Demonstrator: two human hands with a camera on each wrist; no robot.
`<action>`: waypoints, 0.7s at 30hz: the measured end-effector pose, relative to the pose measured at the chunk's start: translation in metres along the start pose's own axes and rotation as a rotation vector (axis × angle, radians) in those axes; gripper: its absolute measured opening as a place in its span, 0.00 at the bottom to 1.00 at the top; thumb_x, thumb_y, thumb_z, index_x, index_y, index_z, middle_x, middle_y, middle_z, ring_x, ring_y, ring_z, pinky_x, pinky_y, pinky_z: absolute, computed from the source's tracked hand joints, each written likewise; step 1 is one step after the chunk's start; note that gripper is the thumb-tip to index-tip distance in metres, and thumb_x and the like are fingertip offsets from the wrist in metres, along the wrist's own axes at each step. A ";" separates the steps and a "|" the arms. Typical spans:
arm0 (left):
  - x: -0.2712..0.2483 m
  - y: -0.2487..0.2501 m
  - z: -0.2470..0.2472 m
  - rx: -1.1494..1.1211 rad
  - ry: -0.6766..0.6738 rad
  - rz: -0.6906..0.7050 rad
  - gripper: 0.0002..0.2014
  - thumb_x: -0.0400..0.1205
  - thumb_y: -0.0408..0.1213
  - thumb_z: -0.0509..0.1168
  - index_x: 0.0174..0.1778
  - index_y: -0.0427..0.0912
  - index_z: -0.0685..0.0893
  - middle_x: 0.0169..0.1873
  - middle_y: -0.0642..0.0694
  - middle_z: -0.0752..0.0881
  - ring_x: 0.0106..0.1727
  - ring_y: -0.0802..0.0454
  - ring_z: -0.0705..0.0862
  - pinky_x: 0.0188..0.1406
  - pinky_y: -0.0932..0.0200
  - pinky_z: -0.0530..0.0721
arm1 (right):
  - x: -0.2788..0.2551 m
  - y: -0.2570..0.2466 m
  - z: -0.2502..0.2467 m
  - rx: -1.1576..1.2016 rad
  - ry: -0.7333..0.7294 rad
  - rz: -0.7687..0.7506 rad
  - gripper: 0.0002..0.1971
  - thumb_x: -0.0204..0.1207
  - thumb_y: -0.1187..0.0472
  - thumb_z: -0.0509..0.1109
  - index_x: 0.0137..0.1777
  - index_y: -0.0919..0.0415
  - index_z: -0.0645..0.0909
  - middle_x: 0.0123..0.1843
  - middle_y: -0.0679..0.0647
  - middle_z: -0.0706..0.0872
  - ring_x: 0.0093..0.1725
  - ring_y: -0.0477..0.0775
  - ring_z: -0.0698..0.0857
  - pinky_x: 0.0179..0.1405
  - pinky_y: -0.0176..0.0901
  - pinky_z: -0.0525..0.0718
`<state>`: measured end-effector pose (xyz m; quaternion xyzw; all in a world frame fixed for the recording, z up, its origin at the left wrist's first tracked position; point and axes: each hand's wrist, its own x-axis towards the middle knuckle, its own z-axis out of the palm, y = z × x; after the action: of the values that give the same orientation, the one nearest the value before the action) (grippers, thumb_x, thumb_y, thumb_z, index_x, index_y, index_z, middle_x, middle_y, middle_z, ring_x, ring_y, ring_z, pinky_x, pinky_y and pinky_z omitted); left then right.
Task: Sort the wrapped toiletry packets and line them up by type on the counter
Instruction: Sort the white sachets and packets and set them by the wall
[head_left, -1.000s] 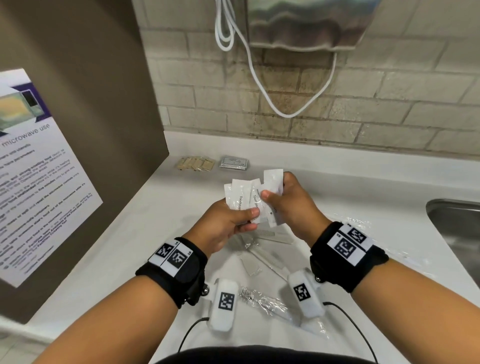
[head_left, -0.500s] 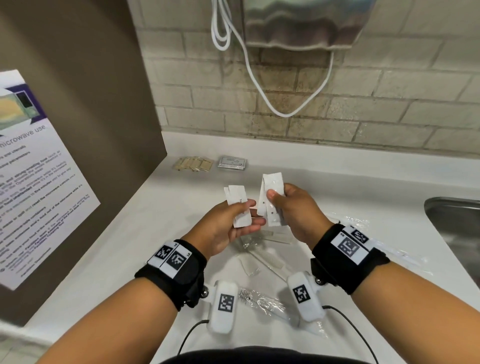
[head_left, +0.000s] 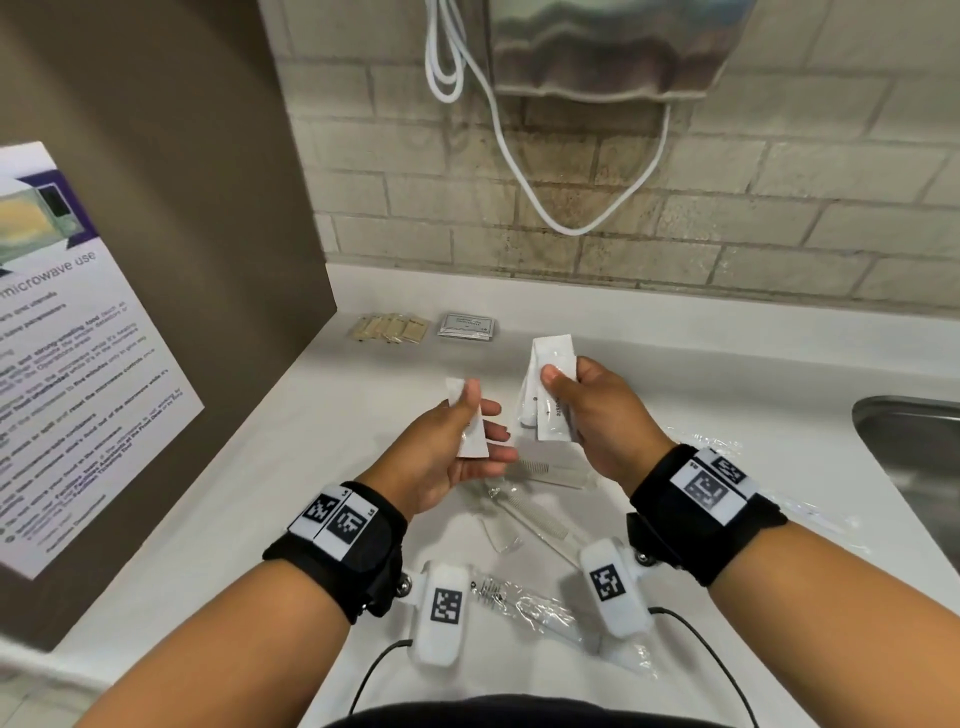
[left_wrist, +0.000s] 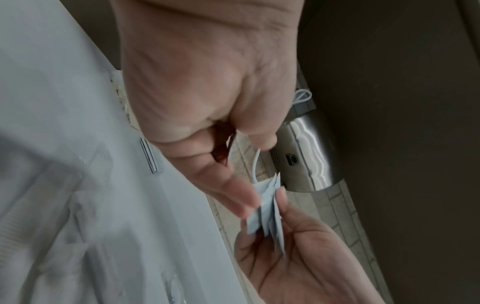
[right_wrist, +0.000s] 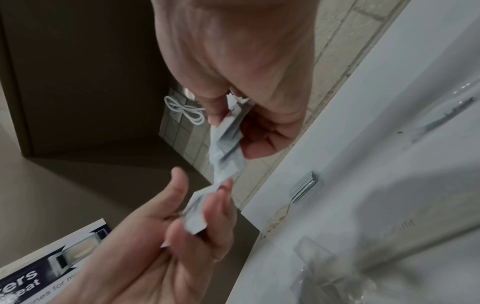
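Observation:
My left hand (head_left: 485, 423) pinches a small white packet (head_left: 472, 441) between thumb and fingers, above the counter (head_left: 270, 467). A little to its right, my right hand (head_left: 566, 395) grips a bundle of longer white packets (head_left: 545, 415), thumb on top. The right wrist view shows that bundle (right_wrist: 227, 133) edge-on, with the left hand's packet (right_wrist: 197, 214) below it. In the left wrist view the bundle (left_wrist: 269, 214) is fanned in the right hand. At the back lie a row of tan packets (head_left: 389, 328) and a stack of grey packets (head_left: 467, 326).
Clear-wrapped combs and brushes (head_left: 540, 514) lie on the counter under my hands, with more clear wrap (head_left: 524, 608) nearer me. A steel sink (head_left: 914, 457) is at the right. A brown panel with a poster (head_left: 78, 364) walls the left. A dispenser (head_left: 608, 47) and white cable hang on the brick wall.
The hands held one fanned bundle together a second ago. They have since drawn apart, the left hand taking a short packet leftward while the right keeps the rest.

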<state>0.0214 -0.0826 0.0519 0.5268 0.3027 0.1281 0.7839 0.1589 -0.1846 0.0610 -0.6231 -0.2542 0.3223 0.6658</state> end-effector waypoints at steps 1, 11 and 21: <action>0.001 0.001 -0.002 0.002 0.010 -0.015 0.31 0.83 0.62 0.47 0.55 0.37 0.82 0.37 0.41 0.87 0.30 0.50 0.89 0.20 0.63 0.83 | 0.001 -0.002 -0.002 -0.001 -0.008 0.005 0.08 0.83 0.62 0.64 0.58 0.64 0.79 0.41 0.56 0.85 0.33 0.51 0.86 0.28 0.37 0.82; 0.007 0.015 -0.011 0.228 -0.324 -0.187 0.50 0.70 0.77 0.32 0.46 0.40 0.88 0.37 0.29 0.89 0.11 0.51 0.72 0.09 0.70 0.57 | -0.009 -0.034 0.009 -0.972 -0.532 -0.359 0.01 0.80 0.60 0.68 0.49 0.55 0.79 0.53 0.47 0.72 0.50 0.42 0.76 0.54 0.32 0.73; 0.017 0.000 -0.005 0.110 -0.150 0.086 0.34 0.74 0.72 0.55 0.63 0.49 0.83 0.50 0.43 0.88 0.49 0.49 0.85 0.51 0.52 0.81 | 0.003 -0.004 0.026 -0.346 -0.038 -0.033 0.13 0.80 0.53 0.61 0.58 0.60 0.75 0.49 0.62 0.85 0.43 0.60 0.85 0.32 0.52 0.85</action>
<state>0.0322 -0.0699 0.0448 0.5895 0.2269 0.1048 0.7681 0.1417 -0.1648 0.0669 -0.7180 -0.3285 0.2747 0.5487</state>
